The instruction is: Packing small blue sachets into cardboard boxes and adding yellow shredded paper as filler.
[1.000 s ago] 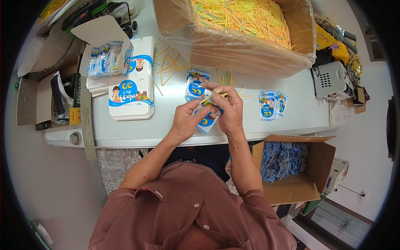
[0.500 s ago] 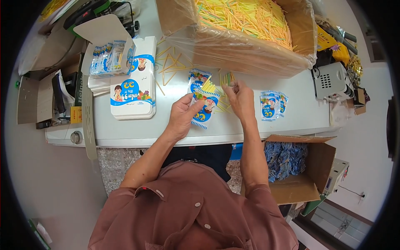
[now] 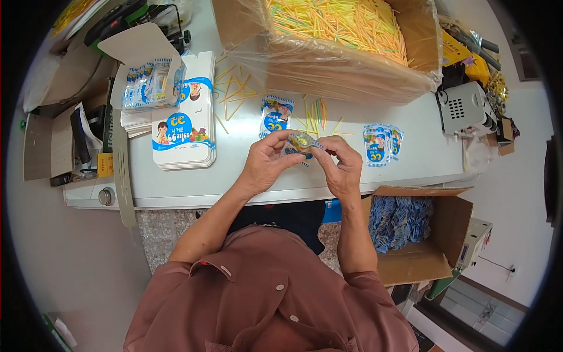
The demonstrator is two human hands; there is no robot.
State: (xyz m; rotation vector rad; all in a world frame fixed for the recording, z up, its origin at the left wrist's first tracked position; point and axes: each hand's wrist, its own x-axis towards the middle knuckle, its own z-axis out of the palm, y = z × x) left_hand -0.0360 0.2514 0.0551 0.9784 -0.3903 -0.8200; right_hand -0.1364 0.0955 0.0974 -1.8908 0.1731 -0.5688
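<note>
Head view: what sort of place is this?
Likely a small packing workshop: a plastic-lined cardboard box of yellow straws, a stack of flat printed white cartons, and a floor-level cardboard box of blue packets.

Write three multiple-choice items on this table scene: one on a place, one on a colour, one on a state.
1. Where is the box of blue packets?
A. below the table's right end
B. on the table
C. behind the box of straws

2. What colour are most straws in the big box?
A. red
B. yellow
C. black

3. How is the small packet held?
A. lying untouched
B. by the left hand alone
C. between the left hand and right hand

Answers: 1 A, it stands open below the table edge; 2 B, yellow with some green; 3 C, fingers of both meet on it.
</note>
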